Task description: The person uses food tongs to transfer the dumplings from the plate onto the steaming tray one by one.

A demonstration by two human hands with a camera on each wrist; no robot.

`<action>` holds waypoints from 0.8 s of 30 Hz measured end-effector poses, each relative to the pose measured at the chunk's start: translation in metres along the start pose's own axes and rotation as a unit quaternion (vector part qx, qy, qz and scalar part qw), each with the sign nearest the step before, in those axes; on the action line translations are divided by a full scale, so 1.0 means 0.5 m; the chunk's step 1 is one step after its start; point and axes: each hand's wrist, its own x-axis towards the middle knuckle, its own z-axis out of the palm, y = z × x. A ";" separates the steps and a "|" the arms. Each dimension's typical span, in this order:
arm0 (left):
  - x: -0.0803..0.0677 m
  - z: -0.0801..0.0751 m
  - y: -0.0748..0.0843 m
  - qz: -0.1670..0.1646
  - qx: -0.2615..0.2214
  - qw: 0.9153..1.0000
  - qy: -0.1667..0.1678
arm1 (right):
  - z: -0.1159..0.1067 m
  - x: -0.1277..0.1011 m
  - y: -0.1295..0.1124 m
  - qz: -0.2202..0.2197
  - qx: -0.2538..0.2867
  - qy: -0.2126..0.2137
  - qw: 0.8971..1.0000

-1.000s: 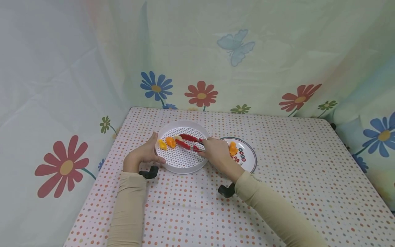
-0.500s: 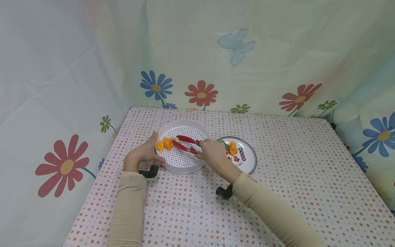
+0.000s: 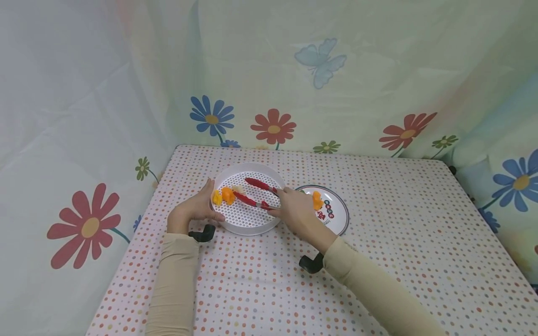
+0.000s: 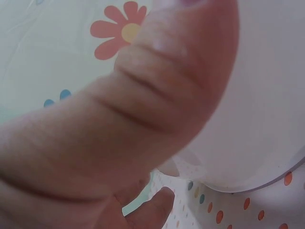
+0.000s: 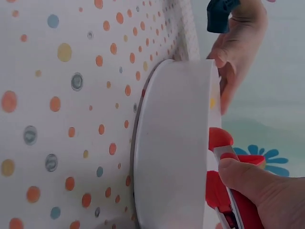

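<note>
A white round sieve (image 3: 249, 229) with a perforated base lies on the table. My left hand (image 3: 194, 209) holds its left side, thumb at the front and fingers spread along the outer wall. In my right hand (image 3: 296, 210) I grip metal tongs with red tips (image 3: 248, 199), spread apart over the sieve. Inside, a small pale piece (image 3: 238, 190) lies near the lower tip, beside a lumpy orange piece (image 3: 228, 195) and a yellow piece (image 3: 217, 198). In the right wrist view, the sieve's wall (image 5: 171, 143) hides its base; red tong parts (image 5: 217, 191) show beyond the rim.
A white plate (image 3: 341, 217) with a dark rim and red print stands right of the sieve, partly behind my right hand. It bears an orange piece (image 3: 317, 200) and a bit of green (image 3: 301, 191). A dotted cloth (image 3: 260, 284) covers the table; flowered curtains rise behind.
The tongs moved left with the pale piece, then their tips spread apart, leaving it beside the orange piece. The orange and yellow pieces shifted slightly left. My left hand stayed at the sieve.
</note>
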 end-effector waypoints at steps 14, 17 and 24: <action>-0.001 -0.003 0.004 0.015 0.012 1.000 0.002 | -0.042 -0.177 0.125 0.079 0.018 0.076 0.994; -0.003 -0.005 0.002 0.020 0.017 1.000 0.005 | -0.048 -0.216 0.154 0.105 0.021 0.067 0.992; -0.007 -0.003 0.002 0.023 0.001 1.000 -0.005 | -0.027 -0.283 0.211 0.131 0.023 0.073 0.988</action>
